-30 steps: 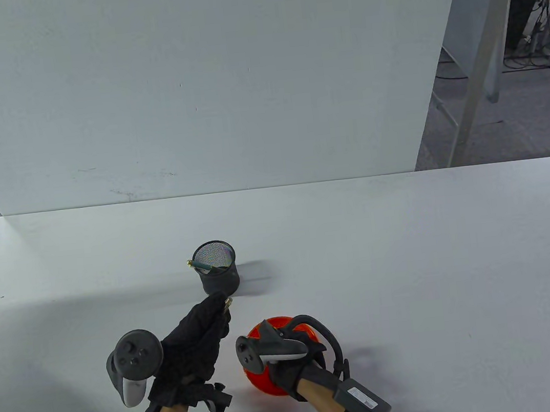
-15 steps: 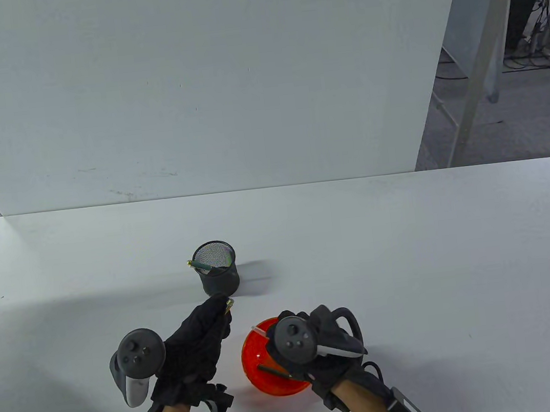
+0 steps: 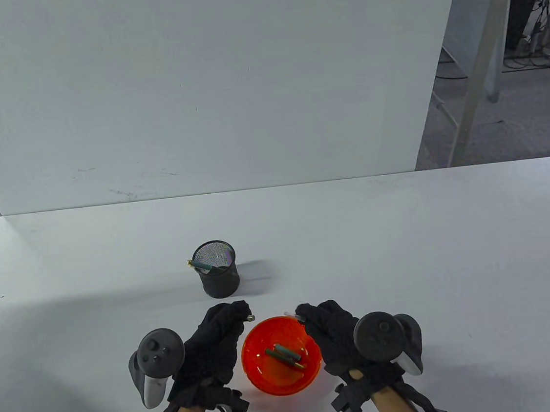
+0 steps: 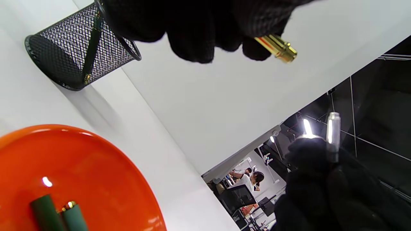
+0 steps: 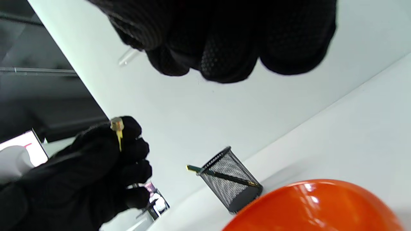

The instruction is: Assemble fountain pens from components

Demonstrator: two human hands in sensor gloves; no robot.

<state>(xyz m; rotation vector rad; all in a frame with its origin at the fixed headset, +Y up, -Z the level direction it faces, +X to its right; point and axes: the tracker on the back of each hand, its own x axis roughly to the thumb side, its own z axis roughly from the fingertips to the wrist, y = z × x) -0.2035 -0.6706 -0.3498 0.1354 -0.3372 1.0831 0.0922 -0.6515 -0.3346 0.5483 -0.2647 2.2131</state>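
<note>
White table [image 3: 407, 251], no readable labels anywhere. My left hand [image 3: 216, 349] pinches a gold nib piece [image 4: 277, 48], right hand [image 3: 333, 337] grips a clear cartridge [image 4: 332, 131], both over the orange bowl [image 3: 261, 381] holding green barrels [image 3: 285, 354].

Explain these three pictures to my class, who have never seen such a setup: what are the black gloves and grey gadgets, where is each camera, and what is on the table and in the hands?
No machine here: a person's two hands wear black sensor gloves, with a grey tracker strapped to each. One camera looks down at the table; one sits on each wrist, so those views are tilted. On the white table stand a black mesh cup with a green pen leaning in it, and an orange bowl holding two green pen parts. The left hand holds a gold-tipped piece in its fingers; the right hand holds a clear piece.
</note>
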